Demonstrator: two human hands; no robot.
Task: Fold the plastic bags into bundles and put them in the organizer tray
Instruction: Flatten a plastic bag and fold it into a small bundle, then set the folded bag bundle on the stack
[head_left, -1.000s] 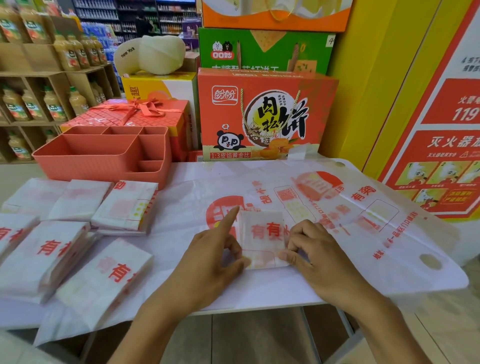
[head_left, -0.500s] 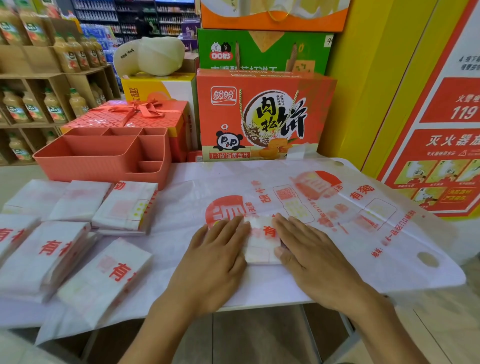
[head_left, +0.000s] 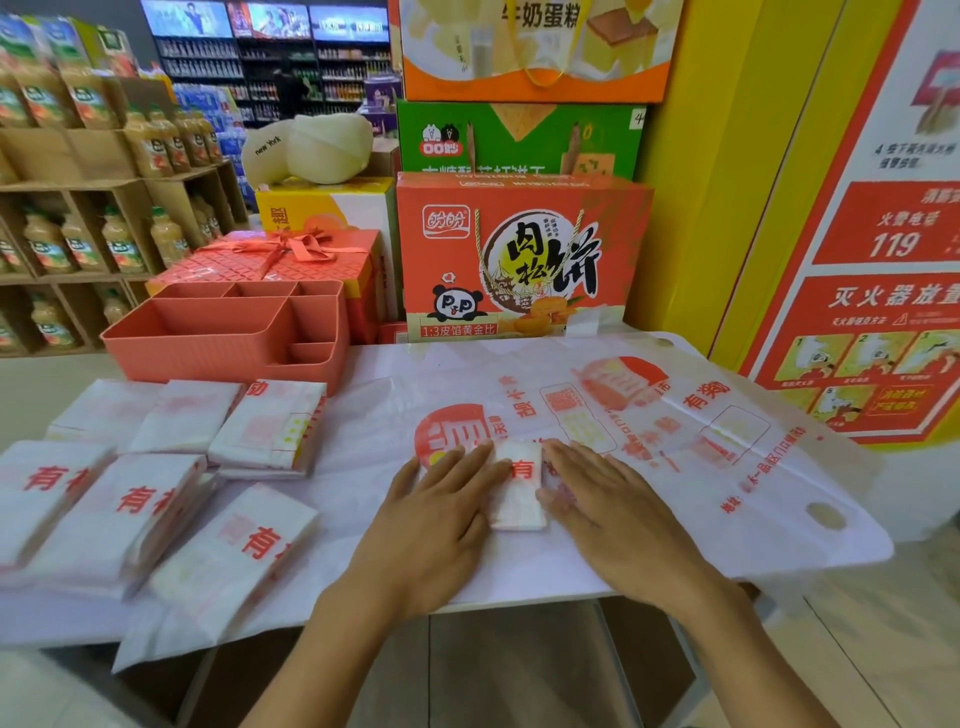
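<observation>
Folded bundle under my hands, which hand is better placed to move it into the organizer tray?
Probably the left. The left hand presses the left side of the folded bundle, and the organizer tray sits back-left of it; the right hand would have to cross over.

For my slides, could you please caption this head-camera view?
A person's left hand and right hand press a folded bundle flat on a spread-out bag; the organizer tray sits back-left.

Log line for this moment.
left hand flat on folded bundle | right hand flat on it | organizer tray: no bundle visible
</observation>
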